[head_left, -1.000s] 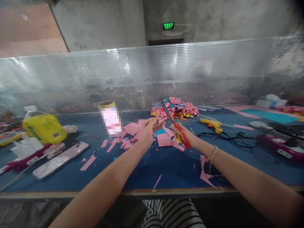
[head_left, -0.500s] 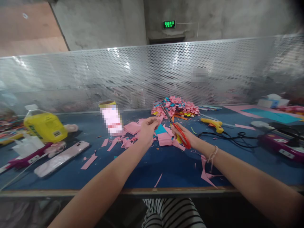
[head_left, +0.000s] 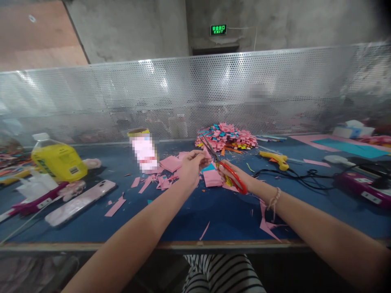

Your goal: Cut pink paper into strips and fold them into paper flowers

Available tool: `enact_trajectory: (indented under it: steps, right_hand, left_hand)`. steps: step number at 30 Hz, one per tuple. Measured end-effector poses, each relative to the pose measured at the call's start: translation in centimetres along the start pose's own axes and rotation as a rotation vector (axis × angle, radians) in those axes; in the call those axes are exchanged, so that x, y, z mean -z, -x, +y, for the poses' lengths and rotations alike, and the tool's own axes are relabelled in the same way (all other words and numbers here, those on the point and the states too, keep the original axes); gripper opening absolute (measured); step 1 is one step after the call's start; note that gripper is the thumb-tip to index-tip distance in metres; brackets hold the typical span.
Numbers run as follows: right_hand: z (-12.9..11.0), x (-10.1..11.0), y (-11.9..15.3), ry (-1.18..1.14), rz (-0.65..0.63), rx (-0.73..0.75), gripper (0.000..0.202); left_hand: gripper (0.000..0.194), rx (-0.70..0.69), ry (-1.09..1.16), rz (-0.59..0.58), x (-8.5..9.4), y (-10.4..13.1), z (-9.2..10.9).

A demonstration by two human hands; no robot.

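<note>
My left hand (head_left: 193,165) pinches a small piece of pink paper (head_left: 207,154), partly hidden by the fingers. Red-handled scissors (head_left: 233,176) are in my right hand (head_left: 227,169), their blades pointing up and left, close beside that paper. Whether the blades touch it I cannot tell. Below the hands lie pink paper squares (head_left: 213,179) and a bit of blue paper (head_left: 209,167). Left of my left hand is a pile of pink squares (head_left: 171,163) among cut strips. Behind the scissors sits a heap of folded pink, blue and yellow paper pieces (head_left: 226,136).
A yellow glue gun (head_left: 275,159) with a black cable lies right, near a purple power strip (head_left: 363,187). At left are a bottle of yellow liquid (head_left: 59,158) and a phone (head_left: 81,202). A perforated metal screen (head_left: 171,93) stands behind the blue table (head_left: 183,232).
The scissors have shifted slightly, their blades tilting further left toward the paper. My left hand stays nearly in place, still pinching the pink paper.
</note>
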State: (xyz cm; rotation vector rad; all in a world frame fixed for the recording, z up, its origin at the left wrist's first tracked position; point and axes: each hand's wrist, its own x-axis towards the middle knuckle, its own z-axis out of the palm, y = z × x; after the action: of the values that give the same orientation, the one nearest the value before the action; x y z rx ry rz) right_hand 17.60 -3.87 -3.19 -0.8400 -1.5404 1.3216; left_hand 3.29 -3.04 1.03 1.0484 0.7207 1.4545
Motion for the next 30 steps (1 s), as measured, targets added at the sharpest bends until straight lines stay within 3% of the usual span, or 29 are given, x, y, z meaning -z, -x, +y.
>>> enact_trajectory:
  steps: [6, 14, 20, 30]
  right_hand:
    - [-1.8, -0.9, 0.7, 0.024, 0.011, -0.017, 0.028]
    - [-2.3, -1.2, 0.8, 0.066, 0.043, -0.029, 0.028]
    - [-2.3, -1.6, 1.0, 0.058, -0.027, -0.087, 0.033]
    - [-3.0, -2.3, 1.3, 0.188, 0.061, -0.096, 0.031]
  left_hand:
    - [0.006, -0.053, -0.046, 0.023, -0.1, 0.1, 0.0]
    - [0.013, -0.123, -0.144, -0.024, 0.2, -0.1, -0.5]
    - [0.018, -0.115, -0.171, -0.025, 0.2, -0.1, -0.5]
    - [0.017, -0.062, -0.152, 0.001, 0.1, -0.2, -0.4]
